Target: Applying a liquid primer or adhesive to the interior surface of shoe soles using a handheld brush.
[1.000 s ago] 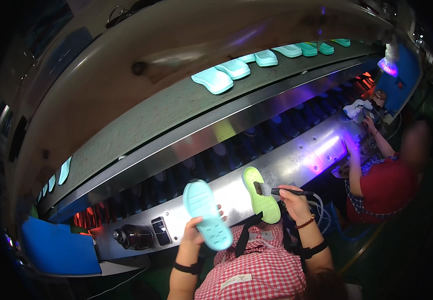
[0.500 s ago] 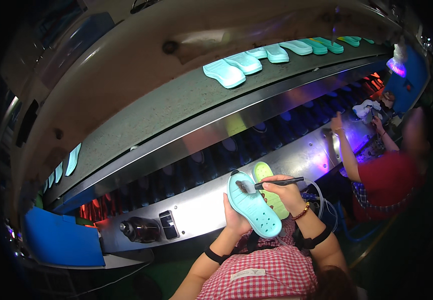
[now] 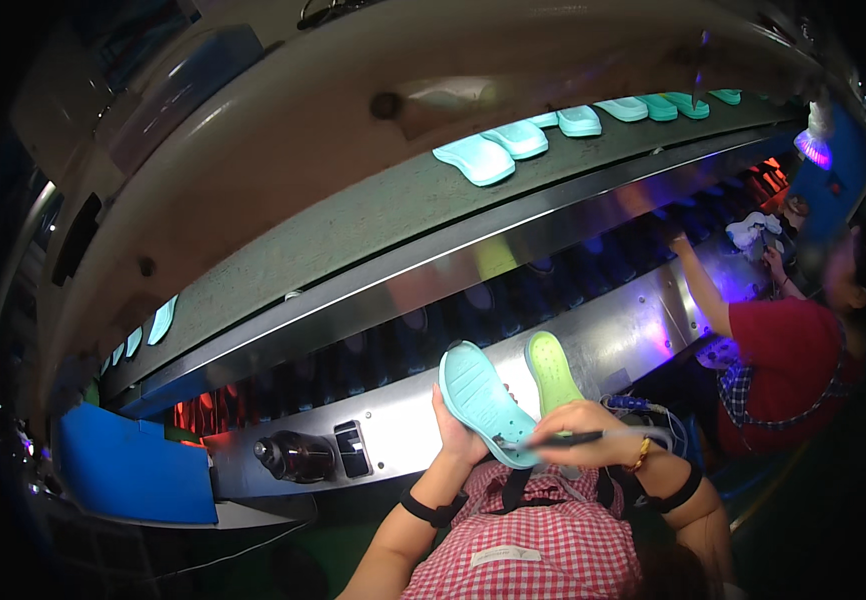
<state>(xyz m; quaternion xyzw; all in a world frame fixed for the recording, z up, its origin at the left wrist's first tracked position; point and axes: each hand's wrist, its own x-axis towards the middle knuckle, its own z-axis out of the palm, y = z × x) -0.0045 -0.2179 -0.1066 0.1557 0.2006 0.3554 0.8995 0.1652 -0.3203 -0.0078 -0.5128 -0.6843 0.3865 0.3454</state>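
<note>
Phone [image 3: 353, 449] between bottle [image 3: 295, 457] and sole [image 3: 477, 386]

The pale blue shoe sole [image 3: 480, 392] is held up in the left hand [image 3: 459, 434], its far end leaning left and its near end toward the person; cross grooves line its far half, and small holes dot the near part; the brush [image 3: 575, 438] has a slim dark handle, gripped in the right hand [image 3: 593, 453] and slanting across the sole's near end, its tip low against that surface and blurred; the lime green sole [image 3: 551, 368] lies just beyond, small holes in its rounded far end, its near part hidden behind the right hand.
</note>
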